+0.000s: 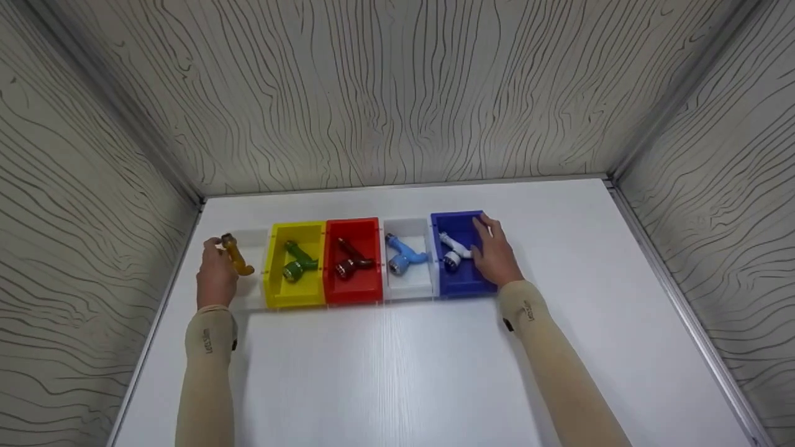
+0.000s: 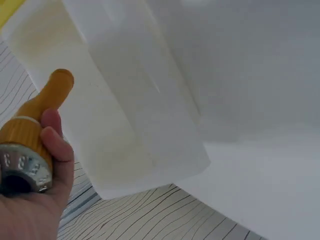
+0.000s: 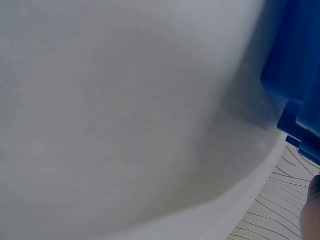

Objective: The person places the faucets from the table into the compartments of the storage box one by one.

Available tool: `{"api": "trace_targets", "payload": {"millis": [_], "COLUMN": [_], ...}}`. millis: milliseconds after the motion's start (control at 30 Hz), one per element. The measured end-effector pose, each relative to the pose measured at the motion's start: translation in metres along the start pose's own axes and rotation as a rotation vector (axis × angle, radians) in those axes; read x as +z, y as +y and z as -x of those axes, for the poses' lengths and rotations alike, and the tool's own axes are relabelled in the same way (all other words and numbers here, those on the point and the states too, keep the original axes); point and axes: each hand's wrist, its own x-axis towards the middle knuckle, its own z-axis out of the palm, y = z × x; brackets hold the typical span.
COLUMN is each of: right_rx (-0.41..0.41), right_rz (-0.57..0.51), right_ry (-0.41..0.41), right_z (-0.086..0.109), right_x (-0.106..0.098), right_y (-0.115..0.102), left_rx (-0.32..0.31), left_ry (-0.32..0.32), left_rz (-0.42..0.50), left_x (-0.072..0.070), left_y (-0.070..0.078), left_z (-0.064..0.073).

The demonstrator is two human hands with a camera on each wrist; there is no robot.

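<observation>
My left hand (image 1: 215,278) grips an orange tap-shaped fitting (image 1: 235,256) over the clear-white bin (image 1: 254,234) at the row's left end. In the left wrist view, its silver ring (image 2: 27,165) faces the palm and the orange spout points past the fingers. On the other side, my right hand (image 1: 495,256) reaches over the right rim of the blue bin (image 1: 469,287), fingers spread. A white tap-shaped fitting (image 1: 456,248) lies in that bin, its spout end right at my thumb. The right wrist view shows only a bit of this hand (image 3: 311,215).
Between the end bins stand a yellow bin (image 1: 270,282) with a green fitting (image 1: 301,261), a red bin (image 1: 354,295) with a dark brown one (image 1: 354,257), and a white bin (image 1: 407,292) with a light blue one (image 1: 405,254). Wood-grain panels (image 1: 397,93) enclose the white table (image 1: 385,366).
</observation>
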Motion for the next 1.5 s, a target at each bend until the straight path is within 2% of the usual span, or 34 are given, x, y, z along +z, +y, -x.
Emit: {"api": "trace_targets", "payload": {"millis": [100,233,300,433,567,733,1100,1300,1400,1500], "right_rx": [0.007,0.018,0.018,0.02,0.016,0.009,0.021,0.015,0.015,0.018], "right_rz": [-0.002,-0.003,-0.002,-0.003,-0.005,-0.008,-0.006,-0.009,-0.014,-0.017], "right_ry": [-0.013,-0.02,-0.023,-0.024,-0.02,-0.014,-0.024,-0.013,-0.006,-0.013], "right_z": [0.0,0.0,0.0,0.0,0.0,-0.001,0.001,0.001,0.001,0.001], "right_x": [0.0,0.0,0.0,0.0,0.0,0.001,0.0,-0.001,-0.001,-0.001], "right_y": [-0.001,-0.001,0.0,0.0,0.0,0.001,-0.001,-0.001,-0.001,-0.001], "left_rx": [-0.04,-0.01,-0.023,-0.096,-0.118,-0.087,0.017,0.019,0.017,-0.001], "left_ry": [-0.004,0.001,-0.013,-0.08,-0.145,-0.183,-0.192,-0.125,-0.126,-0.162], "left_rz": [0.076,0.098,0.117,0.137,0.142,0.093,0.015,-0.012,0.002,0.013], "left_x": [-0.001,-0.002,-0.003,-0.005,-0.002,0.004,0.019,0.027,0.029,0.027], "left_y": [-0.005,-0.008,-0.009,-0.007,-0.008,-0.014,-0.024,-0.026,-0.026,-0.027], "left_z": [0.0,0.005,0.007,0.006,0.002,-0.001,-0.001,0.0,0.0,-0.001]}}
